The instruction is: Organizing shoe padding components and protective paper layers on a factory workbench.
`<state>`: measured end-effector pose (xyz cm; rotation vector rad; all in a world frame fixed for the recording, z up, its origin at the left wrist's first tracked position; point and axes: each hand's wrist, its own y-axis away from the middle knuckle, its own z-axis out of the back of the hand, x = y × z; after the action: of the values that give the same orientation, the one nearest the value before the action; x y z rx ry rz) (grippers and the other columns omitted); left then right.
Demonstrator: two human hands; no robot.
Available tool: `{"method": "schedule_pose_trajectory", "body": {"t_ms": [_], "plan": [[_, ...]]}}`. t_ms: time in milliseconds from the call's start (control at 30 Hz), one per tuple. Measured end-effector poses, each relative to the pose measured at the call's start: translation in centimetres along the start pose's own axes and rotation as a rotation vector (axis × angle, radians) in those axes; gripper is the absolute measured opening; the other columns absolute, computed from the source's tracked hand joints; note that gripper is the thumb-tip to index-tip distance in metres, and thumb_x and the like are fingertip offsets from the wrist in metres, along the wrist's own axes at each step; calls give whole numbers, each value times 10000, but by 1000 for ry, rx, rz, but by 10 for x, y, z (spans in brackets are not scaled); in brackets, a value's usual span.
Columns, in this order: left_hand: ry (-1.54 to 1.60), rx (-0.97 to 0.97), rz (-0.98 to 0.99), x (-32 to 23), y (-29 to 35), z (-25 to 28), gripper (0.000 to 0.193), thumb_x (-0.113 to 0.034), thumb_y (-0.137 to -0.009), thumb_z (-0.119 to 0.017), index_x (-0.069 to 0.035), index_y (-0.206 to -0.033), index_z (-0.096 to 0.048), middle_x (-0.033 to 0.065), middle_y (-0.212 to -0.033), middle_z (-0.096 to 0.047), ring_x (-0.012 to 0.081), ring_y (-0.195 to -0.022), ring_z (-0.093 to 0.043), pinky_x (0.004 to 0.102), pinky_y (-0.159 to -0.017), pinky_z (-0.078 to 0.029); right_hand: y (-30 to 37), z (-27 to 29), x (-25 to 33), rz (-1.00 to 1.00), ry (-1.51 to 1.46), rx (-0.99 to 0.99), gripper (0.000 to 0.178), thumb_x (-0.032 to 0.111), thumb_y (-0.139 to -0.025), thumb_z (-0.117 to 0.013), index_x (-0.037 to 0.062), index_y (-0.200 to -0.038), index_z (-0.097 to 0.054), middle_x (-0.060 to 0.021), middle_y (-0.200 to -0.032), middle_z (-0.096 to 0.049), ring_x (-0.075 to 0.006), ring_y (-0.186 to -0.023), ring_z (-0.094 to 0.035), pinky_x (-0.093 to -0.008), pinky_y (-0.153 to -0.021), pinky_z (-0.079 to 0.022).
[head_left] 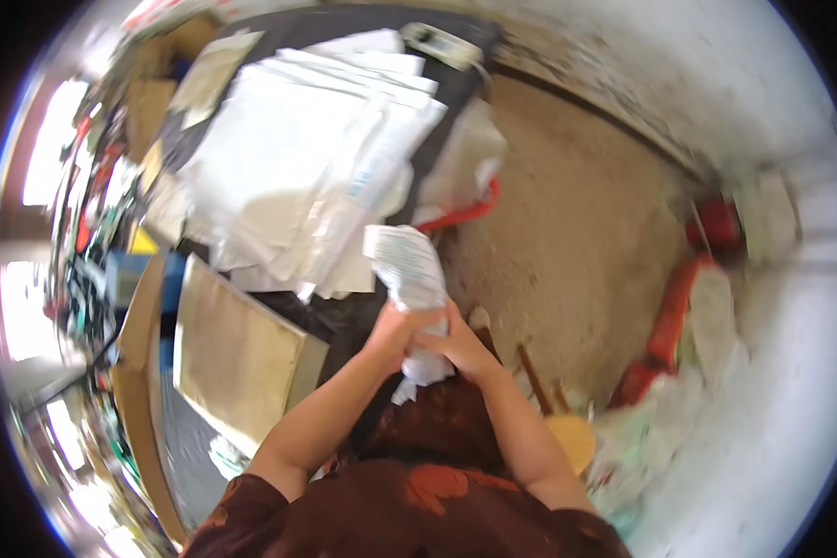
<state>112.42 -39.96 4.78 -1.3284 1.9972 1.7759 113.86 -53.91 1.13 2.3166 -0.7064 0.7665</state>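
Note:
In front of my body, both hands grip a bunched-up white plastic bag (407,268) with faint print on it. My left hand (395,335) wraps round its middle from the left. From the other side my right hand (458,342) closes on the same bag, its fingers close to the left hand's. The upper part of the bag stands up above my fists, and a crumpled tail hangs below them. Just beyond lies a spread stack of flat white plastic bags or sheets (279,139), on a table with a dark cover (349,325).
A pale, flat device (442,45) lies at the table's far edge. To my left are a pale wooden box (242,349) and a cardboard flap (138,409). A round wooden seat (572,440) stands low on the right. Red objects (674,312) and pale bags line the right wall.

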Motion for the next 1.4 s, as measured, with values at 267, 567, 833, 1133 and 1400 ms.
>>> {"method": "schedule_pose_trajectory", "body": {"t_ms": [267, 567, 833, 1133, 1400], "plan": [[25, 248, -54, -10, 20, 11, 516, -168, -791, -782, -94, -1258, -578, 31, -1218, -617, 171, -1120, -557, 333, -993, -417, 0, -22, 12, 6, 188, -148, 672, 0, -696, -782, 41, -1282, -455, -87, -1150, -581, -191, -1017, -601, -336, -880, -505], [-272, 81, -212, -15, 42, 39, 763, -361, -774, -774, -65, -1393, -442, 120, -1227, -600, 220, -1132, -563, 338, -987, -428, -23, -6, 58, -12, 557, -116, 635, 12, -676, -789, 7, -1235, -487, -113, -1135, -606, -211, -1009, -611, -348, -882, -493], [-223, -550, 100, 101, 148, 131, 528, -332, -819, -712, -28, -1239, -613, 154, -1154, -662, 231, -1073, -620, 340, -939, -468, -80, 174, 115, -76, 1496, -171, 671, 141, -664, -796, 2, -1262, -525, -195, -1177, -628, -340, -1098, -606, -396, -938, -454], [427, -1169, 622, 259, 245, 45, 369, -200, -837, -694, -52, -1165, -612, 61, -941, -648, 176, -814, -609, 314, -708, -481, -237, 214, 111, 225, 2066, 336, 743, 236, -793, -723, 100, -1438, -380, -214, -1325, -536, -389, -1132, -574, -447, -948, -469], [62, -763, 194, 353, 255, -79, 340, -142, -882, -649, -45, -1203, -594, 75, -1002, -662, 157, -855, -620, 305, -710, -495, -356, 205, 64, 270, 2118, 387, 541, 305, -720, -753, 89, -1182, -572, -185, -971, -672, -400, -906, -640, -479, -742, -517]]}}
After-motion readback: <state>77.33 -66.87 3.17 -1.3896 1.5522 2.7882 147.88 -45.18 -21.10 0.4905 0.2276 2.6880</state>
